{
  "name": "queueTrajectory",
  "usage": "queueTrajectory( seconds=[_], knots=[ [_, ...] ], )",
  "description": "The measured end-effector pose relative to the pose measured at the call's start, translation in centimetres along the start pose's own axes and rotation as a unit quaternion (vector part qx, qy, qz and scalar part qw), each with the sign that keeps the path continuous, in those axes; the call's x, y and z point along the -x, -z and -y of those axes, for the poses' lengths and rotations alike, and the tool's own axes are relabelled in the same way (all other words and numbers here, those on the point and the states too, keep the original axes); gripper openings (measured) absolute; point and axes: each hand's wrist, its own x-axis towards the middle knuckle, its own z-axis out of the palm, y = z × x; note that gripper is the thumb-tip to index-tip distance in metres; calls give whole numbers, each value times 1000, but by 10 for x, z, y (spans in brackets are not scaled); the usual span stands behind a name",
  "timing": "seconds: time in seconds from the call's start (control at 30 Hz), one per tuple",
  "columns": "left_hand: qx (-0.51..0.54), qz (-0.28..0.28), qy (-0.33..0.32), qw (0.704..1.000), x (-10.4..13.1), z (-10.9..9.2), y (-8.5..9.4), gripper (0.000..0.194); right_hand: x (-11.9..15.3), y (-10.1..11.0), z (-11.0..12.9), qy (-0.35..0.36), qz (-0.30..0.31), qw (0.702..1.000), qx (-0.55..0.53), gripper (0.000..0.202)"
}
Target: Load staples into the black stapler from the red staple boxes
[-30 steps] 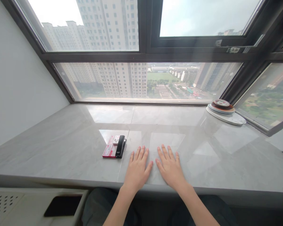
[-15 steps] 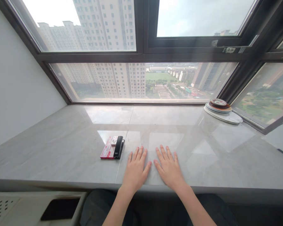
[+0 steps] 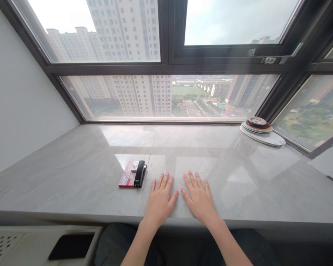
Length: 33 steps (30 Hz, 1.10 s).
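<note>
Neither hand grips anything: in the head view, the left hand [image 3: 158, 201] and right hand [image 3: 200, 201] lie open, palms down, on the grey counter [image 3: 72, 177]. Near the left hand, on its outer side, lies a black stapler [image 3: 139, 173] with a pink packet [image 3: 125, 178]; whether it overlaps the packet is hard to tell. Resting well calls for loose wrists, flat palms and fingers clear of the stapler.

Stapler [image 3: 139, 174] left of the left hand [image 3: 159, 198]

Stapler [image 3: 139, 174] print illegible, pink package [image 3: 126, 178] print unreadable
</note>
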Motion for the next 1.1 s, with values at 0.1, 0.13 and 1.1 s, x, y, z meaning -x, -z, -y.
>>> queueTrajectory(
  seconds=[0.1,0.13,1.1],
  knots=[
    [-3,4,2,1000,0,0,0,56,0,0,0,-2,2,1000,0,62],
    [-3,4,2,1000,0,0,0,56,0,0,0,-3,2,1000,0,62],
    [-23,25,7,999,-1,-4,5,56,-1,2,-4,-4,5,999,-32,60]
  ],
)
